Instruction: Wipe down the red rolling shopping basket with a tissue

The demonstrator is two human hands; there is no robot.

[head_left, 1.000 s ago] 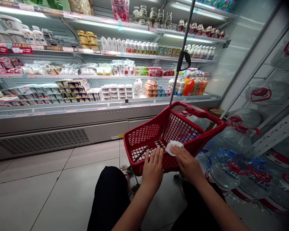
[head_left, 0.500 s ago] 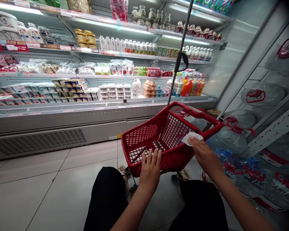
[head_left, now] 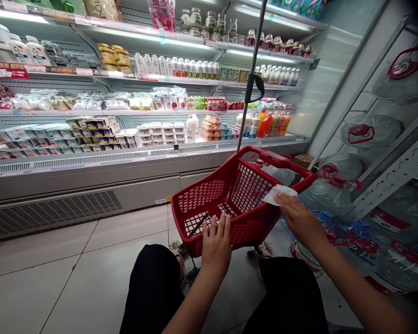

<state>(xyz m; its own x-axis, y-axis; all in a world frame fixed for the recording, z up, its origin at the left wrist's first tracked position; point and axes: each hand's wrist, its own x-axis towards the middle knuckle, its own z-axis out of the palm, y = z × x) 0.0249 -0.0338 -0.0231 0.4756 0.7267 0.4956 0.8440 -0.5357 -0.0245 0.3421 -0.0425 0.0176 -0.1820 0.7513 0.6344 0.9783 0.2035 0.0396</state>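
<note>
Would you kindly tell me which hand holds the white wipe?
The right hand holds the wipe against the red cart; the left hand, at the cart's near side, holds no wipe.

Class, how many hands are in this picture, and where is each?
2: the left hand at the near rim of the red cart, and the right hand on a white cloth farther right along that rim.
</note>
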